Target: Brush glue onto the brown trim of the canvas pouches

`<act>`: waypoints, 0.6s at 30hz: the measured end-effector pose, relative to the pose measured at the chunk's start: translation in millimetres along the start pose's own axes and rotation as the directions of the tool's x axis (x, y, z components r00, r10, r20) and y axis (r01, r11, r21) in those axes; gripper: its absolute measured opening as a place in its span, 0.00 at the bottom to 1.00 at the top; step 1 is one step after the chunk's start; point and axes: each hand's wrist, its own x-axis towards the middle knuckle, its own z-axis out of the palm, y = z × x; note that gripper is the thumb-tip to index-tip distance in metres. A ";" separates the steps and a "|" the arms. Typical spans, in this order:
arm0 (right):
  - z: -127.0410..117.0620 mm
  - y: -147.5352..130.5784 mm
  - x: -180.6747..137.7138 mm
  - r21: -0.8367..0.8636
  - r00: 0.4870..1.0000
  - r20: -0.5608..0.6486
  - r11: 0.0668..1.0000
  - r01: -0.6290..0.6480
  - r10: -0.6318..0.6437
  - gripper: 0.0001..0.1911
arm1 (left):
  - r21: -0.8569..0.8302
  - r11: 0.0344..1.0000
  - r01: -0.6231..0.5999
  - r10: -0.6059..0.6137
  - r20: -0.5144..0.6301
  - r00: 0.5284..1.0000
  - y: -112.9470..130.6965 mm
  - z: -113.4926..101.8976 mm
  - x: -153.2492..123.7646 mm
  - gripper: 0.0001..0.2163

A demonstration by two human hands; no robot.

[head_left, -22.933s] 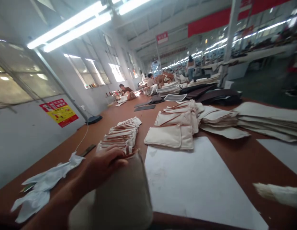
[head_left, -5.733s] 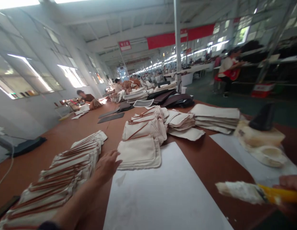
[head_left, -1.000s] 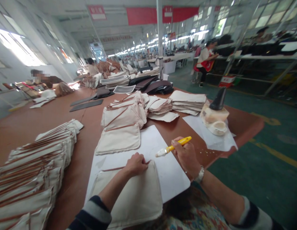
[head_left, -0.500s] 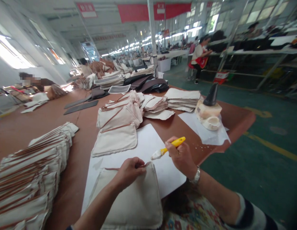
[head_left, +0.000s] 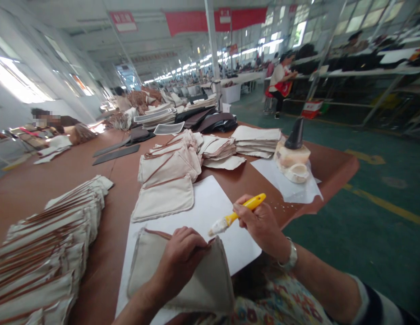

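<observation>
My left hand (head_left: 182, 257) is closed on the top edge of a cream canvas pouch (head_left: 152, 266) with brown trim, pulling its mouth apart over a white paper sheet (head_left: 210, 203). My right hand (head_left: 262, 223) grips a yellow-handled brush (head_left: 235, 215). Its white glue-caked bristles point at the pouch's opening, just right of my left fingers.
A long row of finished pouches (head_left: 47, 243) lies at the left. More cream pouches (head_left: 165, 180) and flat canvas pieces (head_left: 257, 140) are stacked beyond the paper. A glue pot with a black cone (head_left: 293, 155) stands at the right, near the table's edge (head_left: 334, 180). Other people work farther off.
My left hand has shifted its grip and lifted the pouch's top edge, opening its mouth. The brush tip has come down closer to that opening.
</observation>
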 end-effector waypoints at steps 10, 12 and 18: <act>-12.2 -32.8 -16.6 0.063 0.998 0.054 0.998 0.020 -0.024 0.14 | 0.125 0.979 -0.161 0.168 -0.050 0.985 4.1 -2.2 -4.5 0.08; -7.0 -31.2 -20.0 0.085 0.986 0.164 0.996 0.005 -0.019 0.16 | 0.107 0.987 -0.122 0.129 -0.064 0.990 2.8 -1.4 -8.0 0.08; -1.3 -17.2 -24.3 0.080 0.999 0.018 0.996 -0.038 0.037 0.20 | 0.091 0.994 0.054 -0.036 -0.196 0.980 -9.4 10.9 -18.6 0.08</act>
